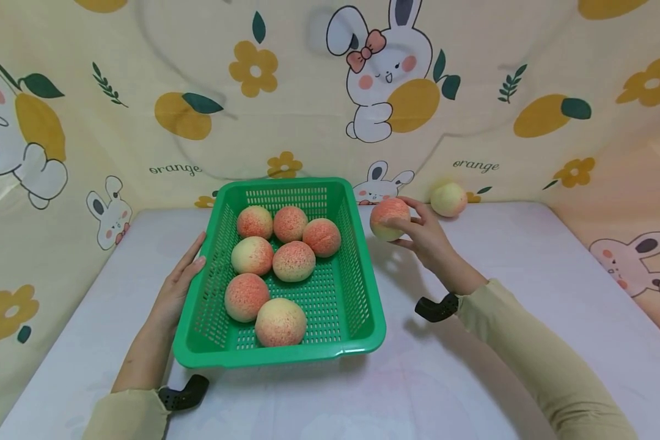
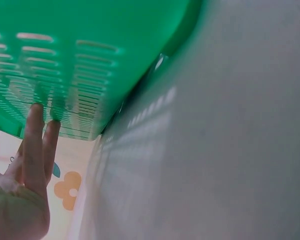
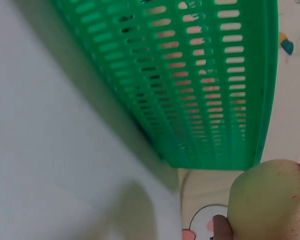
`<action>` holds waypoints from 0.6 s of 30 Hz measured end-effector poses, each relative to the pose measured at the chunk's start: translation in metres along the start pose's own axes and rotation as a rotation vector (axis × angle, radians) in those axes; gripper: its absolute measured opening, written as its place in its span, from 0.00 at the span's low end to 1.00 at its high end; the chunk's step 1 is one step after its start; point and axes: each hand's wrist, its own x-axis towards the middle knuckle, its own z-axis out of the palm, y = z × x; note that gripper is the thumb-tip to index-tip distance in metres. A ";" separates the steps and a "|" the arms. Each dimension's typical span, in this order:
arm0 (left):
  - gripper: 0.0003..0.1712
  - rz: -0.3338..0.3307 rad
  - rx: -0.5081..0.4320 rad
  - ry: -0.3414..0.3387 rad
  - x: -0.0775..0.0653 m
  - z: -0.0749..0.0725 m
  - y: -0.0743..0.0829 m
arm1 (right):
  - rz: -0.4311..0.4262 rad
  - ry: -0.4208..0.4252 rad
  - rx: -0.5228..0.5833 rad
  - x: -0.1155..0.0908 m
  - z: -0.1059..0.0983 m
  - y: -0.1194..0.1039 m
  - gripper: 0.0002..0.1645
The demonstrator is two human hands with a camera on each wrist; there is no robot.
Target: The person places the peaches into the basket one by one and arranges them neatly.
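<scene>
A green plastic basket (image 1: 330, 352) with slotted walls stands on the table, several peaches (image 1: 294, 261) lying inside it. My left hand (image 1: 177, 287) rests against the basket's left side; in the left wrist view its extended fingers (image 2: 35, 150) touch the slotted wall. Just off the basket's right rim, my right hand (image 1: 426, 238) grips a red-and-yellow peach (image 1: 389, 219) above the table. That same peach (image 3: 270, 200) shows at the lower right of the right wrist view, beside the slotted wall. Behind the right hand another pale peach (image 1: 448, 199) sits at the table's back edge.
The white table (image 1: 308, 403) reaches back to a cream cloth (image 1: 297, 134) printed with rabbits, flowers and oranges. Black wrist-worn devices (image 1: 437, 308) sit on both wrists. Bare tabletop shows to the right of the basket and in front of it.
</scene>
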 end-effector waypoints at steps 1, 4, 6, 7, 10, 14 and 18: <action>0.33 -0.004 0.003 0.002 0.000 0.000 0.000 | -0.003 -0.006 -0.003 -0.001 0.001 -0.001 0.41; 0.32 -0.015 0.002 0.005 0.000 0.000 0.000 | -0.010 -0.033 -0.011 -0.005 0.004 -0.004 0.41; 0.32 -0.020 0.001 0.005 0.000 0.000 0.000 | -0.021 -0.051 -0.021 -0.007 0.006 -0.007 0.40; 0.32 -0.024 -0.001 0.005 0.000 0.000 0.000 | -0.029 -0.062 -0.024 -0.009 0.006 -0.008 0.40; 0.32 -0.029 -0.015 0.005 0.000 0.000 0.000 | -0.054 -0.096 -0.028 -0.013 0.008 -0.014 0.39; 0.31 -0.029 -0.026 0.008 0.001 -0.001 0.000 | -0.071 -0.131 -0.043 -0.018 0.012 -0.019 0.39; 0.31 -0.029 -0.027 0.008 0.002 -0.001 -0.001 | -0.086 -0.161 -0.065 -0.023 0.016 -0.025 0.38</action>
